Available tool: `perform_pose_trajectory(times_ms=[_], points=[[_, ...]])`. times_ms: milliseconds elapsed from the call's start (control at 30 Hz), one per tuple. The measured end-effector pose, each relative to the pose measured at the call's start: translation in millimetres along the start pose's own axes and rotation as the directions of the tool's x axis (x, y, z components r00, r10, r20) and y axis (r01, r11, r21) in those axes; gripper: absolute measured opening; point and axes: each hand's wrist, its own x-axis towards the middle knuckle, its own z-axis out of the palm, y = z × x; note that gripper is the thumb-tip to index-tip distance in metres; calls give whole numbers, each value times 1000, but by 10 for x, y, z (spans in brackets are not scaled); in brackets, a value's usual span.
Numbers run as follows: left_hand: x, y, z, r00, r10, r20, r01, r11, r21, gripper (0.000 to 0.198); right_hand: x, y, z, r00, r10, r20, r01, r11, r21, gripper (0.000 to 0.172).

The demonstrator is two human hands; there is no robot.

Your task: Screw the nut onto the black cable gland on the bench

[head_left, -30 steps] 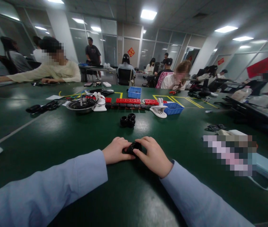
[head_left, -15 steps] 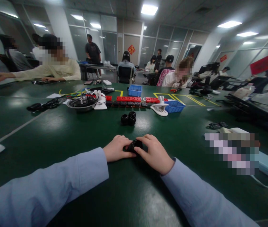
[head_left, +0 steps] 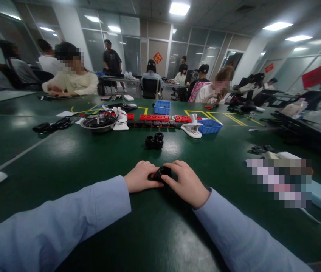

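Little has shifted: left hand (head_left: 139,178) and right hand (head_left: 187,185) stay pinched from both sides on the black ring part (head_left: 162,173) on the green table (head_left: 64,158), short of the black ring cluster (head_left: 154,141); steady, even pressure seems wise.

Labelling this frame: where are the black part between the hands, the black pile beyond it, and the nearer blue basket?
black part (head_left: 162,172): head view, top rim.
black pile (head_left: 154,142): head view, its middle.
blue basket (head_left: 210,130): head view, front wall.
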Motion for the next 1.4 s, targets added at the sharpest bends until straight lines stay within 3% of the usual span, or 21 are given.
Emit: perform_pose_trajectory(times_ms=[1100, 1400], points=[[13, 4, -2, 1000, 2, 3, -2, 1000, 6, 37, -19, -11, 37, 999, -26, -27, 25, 999, -19, 22], [-1, -15, 20, 1000, 15, -9, -14, 1000, 22, 38, 31, 27, 12, 988, -149, -31, 150, 989, 12, 23]])
